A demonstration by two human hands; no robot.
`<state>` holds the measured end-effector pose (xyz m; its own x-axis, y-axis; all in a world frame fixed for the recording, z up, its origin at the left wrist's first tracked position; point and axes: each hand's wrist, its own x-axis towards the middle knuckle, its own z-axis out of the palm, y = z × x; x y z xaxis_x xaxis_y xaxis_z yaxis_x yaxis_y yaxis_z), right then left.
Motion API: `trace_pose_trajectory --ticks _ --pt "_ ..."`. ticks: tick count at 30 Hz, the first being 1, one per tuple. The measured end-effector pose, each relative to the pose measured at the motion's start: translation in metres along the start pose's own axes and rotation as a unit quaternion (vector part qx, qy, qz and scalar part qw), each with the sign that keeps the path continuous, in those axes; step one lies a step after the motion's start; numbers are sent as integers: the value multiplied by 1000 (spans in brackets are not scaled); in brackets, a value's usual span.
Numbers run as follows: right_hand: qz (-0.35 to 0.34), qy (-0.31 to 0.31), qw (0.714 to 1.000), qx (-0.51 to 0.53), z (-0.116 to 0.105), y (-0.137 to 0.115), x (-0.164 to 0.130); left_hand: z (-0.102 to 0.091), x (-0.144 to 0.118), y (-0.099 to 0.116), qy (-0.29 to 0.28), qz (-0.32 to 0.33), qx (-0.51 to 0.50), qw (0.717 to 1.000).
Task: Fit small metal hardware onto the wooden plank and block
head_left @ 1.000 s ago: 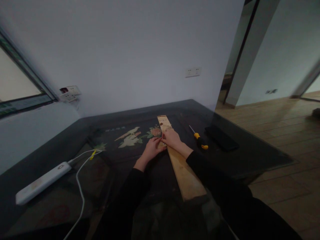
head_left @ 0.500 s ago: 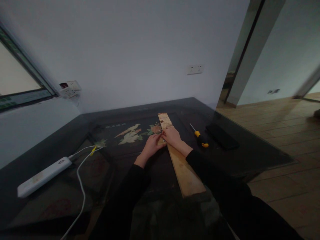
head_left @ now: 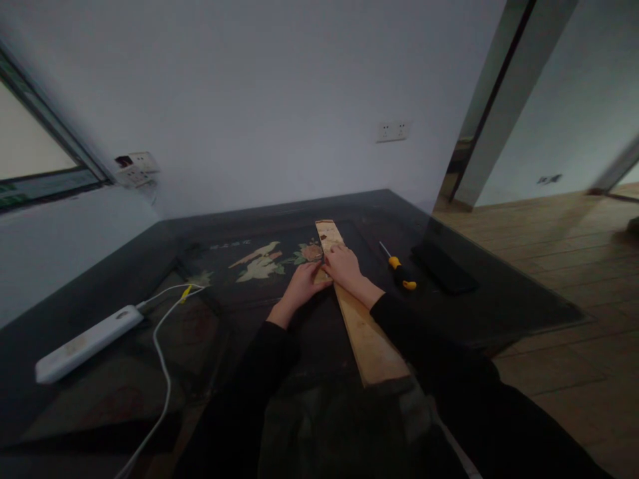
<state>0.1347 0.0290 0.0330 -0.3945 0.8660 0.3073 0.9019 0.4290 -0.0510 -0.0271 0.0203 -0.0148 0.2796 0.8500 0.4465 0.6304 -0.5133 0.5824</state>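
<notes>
A long, pale wooden plank [head_left: 360, 316] is laid lengthwise on the dark glossy table [head_left: 499, 293], pinned flat near its far end. The right hand [head_left: 344, 266] is pressed on top, the left hand [head_left: 304, 287] set against its edge; what is pinched cannot be told. A yellow-handled screwdriver [head_left: 399, 269] is left nearby.

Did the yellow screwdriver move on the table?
No. The screwdriver lies in the same spot between the wooden plank and the black flat thing; only the camera shifted.
</notes>
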Motion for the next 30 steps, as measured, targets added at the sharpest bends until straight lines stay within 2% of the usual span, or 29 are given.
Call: trace_pose_trajectory --ticks 8,15,21,27,30 --pt "-46 -13 999 -9 5 -1 0 -2 0 2 0 -4 -13 1000" --pt "-25 12 999 -20 2 -3 -1 -1 0 -2 4 -7 -6 1000" --pt "-62 -4 998 -20 9 0 2 2 0 -7 -3 17 15 1000" --pt "-19 18 999 -24 12 0 2 4 0 -14 -19 36 47 998" --pt "-34 16 999 -27 11 0 2 5 0 -16 -20 42 58 997"
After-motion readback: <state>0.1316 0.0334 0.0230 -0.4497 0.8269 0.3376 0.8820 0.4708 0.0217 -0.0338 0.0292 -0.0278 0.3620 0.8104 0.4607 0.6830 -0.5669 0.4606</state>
